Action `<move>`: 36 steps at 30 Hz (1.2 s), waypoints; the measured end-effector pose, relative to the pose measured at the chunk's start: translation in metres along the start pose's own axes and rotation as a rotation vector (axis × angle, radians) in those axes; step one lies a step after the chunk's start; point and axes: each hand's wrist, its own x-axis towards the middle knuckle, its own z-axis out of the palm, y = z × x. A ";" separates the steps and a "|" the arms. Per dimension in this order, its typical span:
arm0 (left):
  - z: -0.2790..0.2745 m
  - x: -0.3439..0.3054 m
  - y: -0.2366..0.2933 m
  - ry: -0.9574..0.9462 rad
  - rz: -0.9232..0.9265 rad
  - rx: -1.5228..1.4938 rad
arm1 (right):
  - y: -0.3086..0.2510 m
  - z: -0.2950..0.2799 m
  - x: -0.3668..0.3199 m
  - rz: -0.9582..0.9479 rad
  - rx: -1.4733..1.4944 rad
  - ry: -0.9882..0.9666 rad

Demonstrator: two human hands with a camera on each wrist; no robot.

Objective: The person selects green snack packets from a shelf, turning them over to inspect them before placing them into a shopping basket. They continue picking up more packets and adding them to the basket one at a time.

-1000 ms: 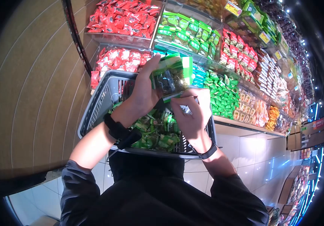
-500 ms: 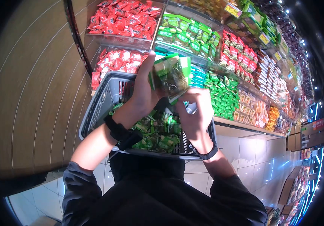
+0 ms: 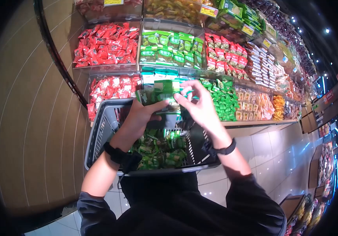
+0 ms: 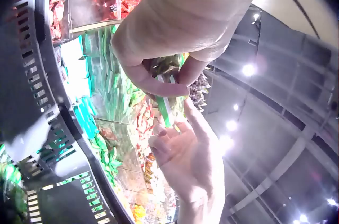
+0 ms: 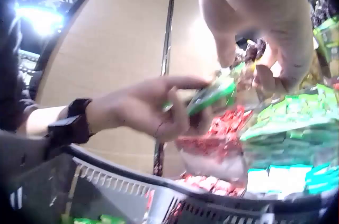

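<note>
Packaging (glossy green plastic) fills the left hand.

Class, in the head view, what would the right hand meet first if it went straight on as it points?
Probably the green packet in the left hand; the right hand may already touch it, as depth is unclear.
</note>
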 end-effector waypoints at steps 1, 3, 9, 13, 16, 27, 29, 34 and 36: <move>0.000 -0.001 -0.002 -0.012 -0.011 0.033 | -0.005 -0.008 0.008 -0.023 -0.100 -0.080; 0.002 -0.003 -0.002 -0.011 -0.011 0.069 | 0.001 -0.019 0.018 -0.022 -0.133 -0.175; 0.009 -0.008 0.006 -0.008 -0.007 0.011 | -0.017 -0.033 0.040 0.376 0.168 -0.414; 0.003 -0.002 0.002 -0.010 -0.027 -0.196 | -0.023 -0.075 0.122 0.063 -0.044 -0.306; 0.004 -0.004 0.003 -0.010 -0.031 -0.188 | 0.009 -0.095 0.201 -0.083 -0.179 -0.175; 0.004 -0.006 0.007 -0.038 -0.044 -0.193 | 0.115 -0.078 0.272 -0.089 -0.319 -0.080; 0.004 -0.007 0.009 -0.059 -0.040 -0.233 | 0.114 -0.075 0.267 -0.304 -0.692 -0.063; 0.002 -0.006 0.009 -0.074 -0.005 -0.287 | 0.109 -0.072 0.257 -0.387 -0.808 -0.006; 0.002 -0.006 0.009 -0.062 -0.006 -0.280 | 0.101 -0.074 0.253 -0.321 -0.966 -0.071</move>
